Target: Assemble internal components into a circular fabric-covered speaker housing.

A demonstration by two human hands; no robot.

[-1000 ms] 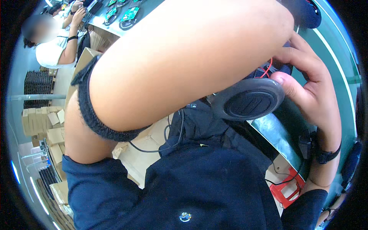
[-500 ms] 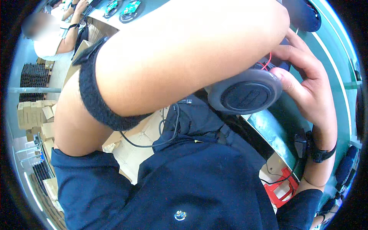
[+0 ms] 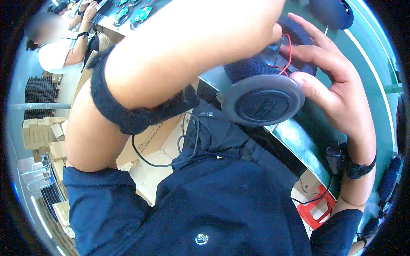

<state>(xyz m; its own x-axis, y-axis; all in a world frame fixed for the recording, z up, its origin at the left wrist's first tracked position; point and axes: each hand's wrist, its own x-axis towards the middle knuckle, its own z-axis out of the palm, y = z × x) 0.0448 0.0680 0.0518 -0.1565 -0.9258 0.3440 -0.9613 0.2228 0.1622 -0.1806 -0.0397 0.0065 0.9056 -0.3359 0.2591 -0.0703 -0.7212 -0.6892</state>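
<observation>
A cylindrical speaker with dark fabric sides (image 3: pixel 250 68) lies tilted in front of me. Beside its open end is a round grey-black end cap (image 3: pixel 262 100), with a thin red wire (image 3: pixel 290 53) looping between cap and body. My right hand (image 3: pixel 331 77) is closed on the speaker, its thumb on the cap's rim and its fingers spread along the far side. Coming across from the left, my left hand (image 3: pixel 273 30) is just above the opening. One curled fingertip shows there; its other fingers, and whatever they hold, are hidden. Both arms wear black straps.
Another dark speaker (image 3: pixel 333 13) stands at the far right of the green bench (image 3: pixel 367 81). A black cable (image 3: pixel 164 164) hangs by my lap. Cardboard boxes (image 3: pixel 40 132) are stacked at left. A co-worker (image 3: pixel 55 51) sits at upper left. A red stool (image 3: pixel 316 209) is below the bench.
My left hand has drawn back to the left, uncovering the speaker's opening and the red wire. The speaker and its cap have shifted slightly left in my right hand.
</observation>
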